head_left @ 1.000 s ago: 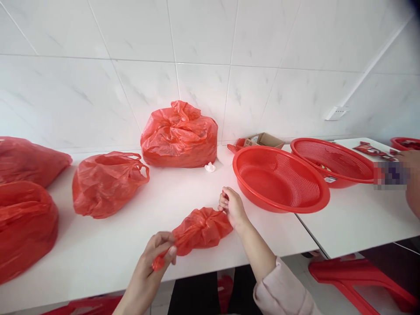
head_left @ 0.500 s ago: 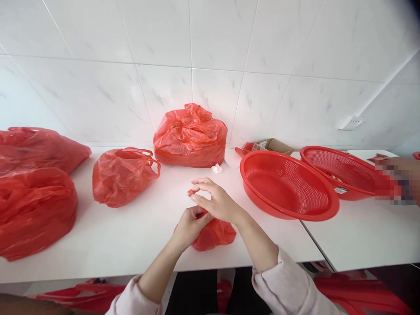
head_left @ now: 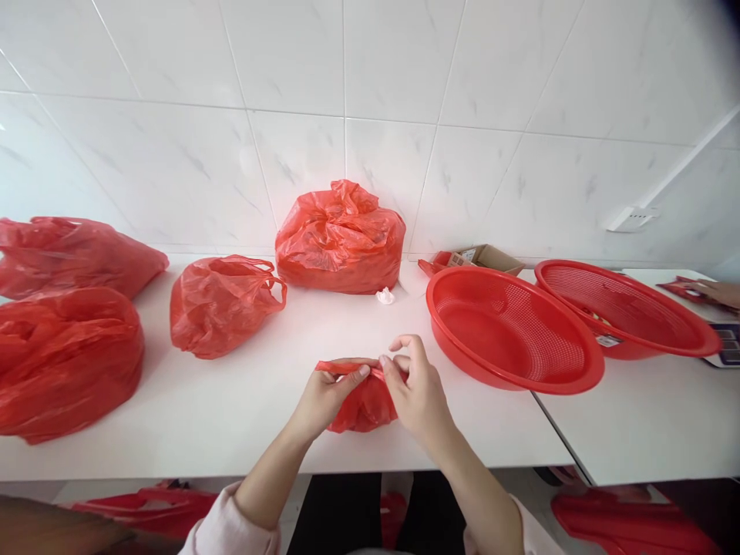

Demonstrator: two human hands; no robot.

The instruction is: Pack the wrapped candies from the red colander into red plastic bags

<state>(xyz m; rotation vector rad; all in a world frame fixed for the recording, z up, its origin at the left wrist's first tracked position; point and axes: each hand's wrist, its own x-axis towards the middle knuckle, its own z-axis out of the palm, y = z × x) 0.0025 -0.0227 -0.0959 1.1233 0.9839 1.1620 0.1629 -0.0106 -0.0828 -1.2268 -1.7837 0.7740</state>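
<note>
A small red plastic bag (head_left: 361, 408) lies on the white table (head_left: 231, 416) near its front edge. My left hand (head_left: 324, 397) pinches one twisted handle of the bag, which sticks out to the left above it. My right hand (head_left: 413, 389) pinches the bag's other handle right beside it, its other fingers curled. Both hands meet over the top of the bag, and the bag's lower part shows between them.
Several filled red plastic bags (head_left: 223, 304) stand on the table's left and back. Two red perforated basins (head_left: 509, 327) sit at the right, a small cardboard box (head_left: 486, 258) behind them. Another person's hand (head_left: 717, 293) rests at the far right. A white scrap (head_left: 385, 296) lies near the back bag.
The bag's handles were stretched wide apart a second ago. Both hands have since come together over the bag, crossing and pinching the handles at its top.
</note>
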